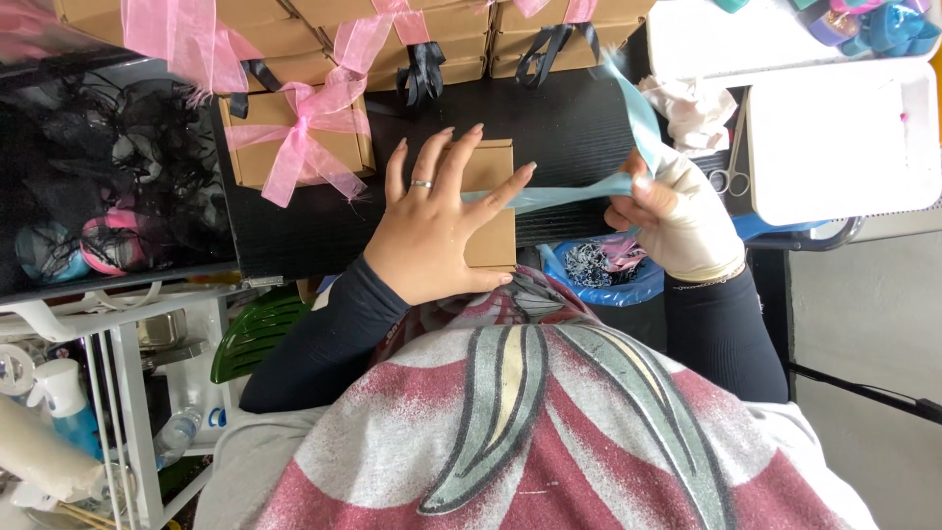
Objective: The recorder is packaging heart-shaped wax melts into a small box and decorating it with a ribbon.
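My left hand, with a ring on one finger, lies flat with spread fingers on a small brown cardboard box on the black tabletop. A light blue ribbon runs from under my left fingers across to my right hand, which wears a pale glove and pinches the ribbon; the ribbon then rises up and back past my right hand.
A brown box tied with a pink bow stands left of my hand. More boxes with pink and black bows line the back. Scissors and a white tray sit right. A blue bag of scraps hangs below the table edge.
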